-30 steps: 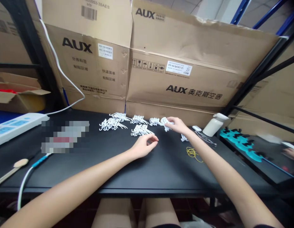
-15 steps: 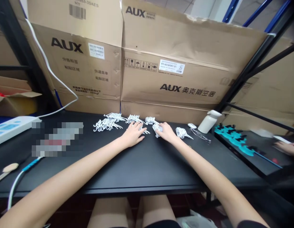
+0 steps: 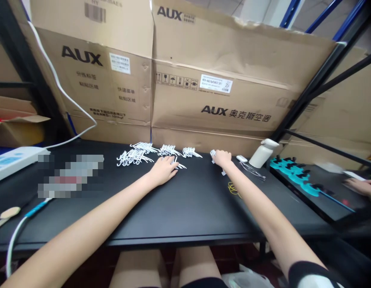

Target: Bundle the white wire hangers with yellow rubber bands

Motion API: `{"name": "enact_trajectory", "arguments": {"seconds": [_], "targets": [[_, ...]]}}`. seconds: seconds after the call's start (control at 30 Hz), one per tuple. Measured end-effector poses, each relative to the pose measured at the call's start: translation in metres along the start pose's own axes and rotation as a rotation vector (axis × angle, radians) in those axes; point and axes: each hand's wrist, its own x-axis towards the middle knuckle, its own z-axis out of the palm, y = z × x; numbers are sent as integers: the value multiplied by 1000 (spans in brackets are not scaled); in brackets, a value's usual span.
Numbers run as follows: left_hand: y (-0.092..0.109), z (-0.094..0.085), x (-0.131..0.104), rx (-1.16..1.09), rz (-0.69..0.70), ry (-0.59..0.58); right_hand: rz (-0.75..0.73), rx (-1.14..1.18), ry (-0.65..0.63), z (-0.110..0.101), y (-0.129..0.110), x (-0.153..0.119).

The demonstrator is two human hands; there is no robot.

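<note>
Gripping white hooks (image 3: 213,154) in our right hand (image 3: 223,159) near one o'clock, we lay our left hand (image 3: 163,171) over a hook bundle (image 3: 179,164) at twelve; whether it grasps, we cannot tell. Another hook cluster (image 3: 132,157) lies toward eleven.

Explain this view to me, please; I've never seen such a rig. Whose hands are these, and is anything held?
There's no machine: these are a person's bare hands, seen by a camera worn on the head, facing forward and down. The left hand lies open over a small bundle of thin white hooked pieces. The right hand seems curled around another white bundle, its fingertips hidden. On the flat black table lie more such bundles and tangled thin yellow loops; a cylindrical cream bottle is farther right. At the far right is another person's hand.
</note>
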Motion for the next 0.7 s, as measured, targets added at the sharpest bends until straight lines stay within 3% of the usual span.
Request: {"name": "enact_trajectory", "arguments": {"seconds": [0.17, 0.3, 0.7], "targets": [[2, 0, -2, 0, -11, 11, 80, -23, 23, 7, 15, -21], [3, 0, -2, -1, -14, 11, 48, -23, 19, 21, 20, -37], [4, 1, -2, 92, -15, -26, 87, -32, 62, 36, 16, -7]]}}
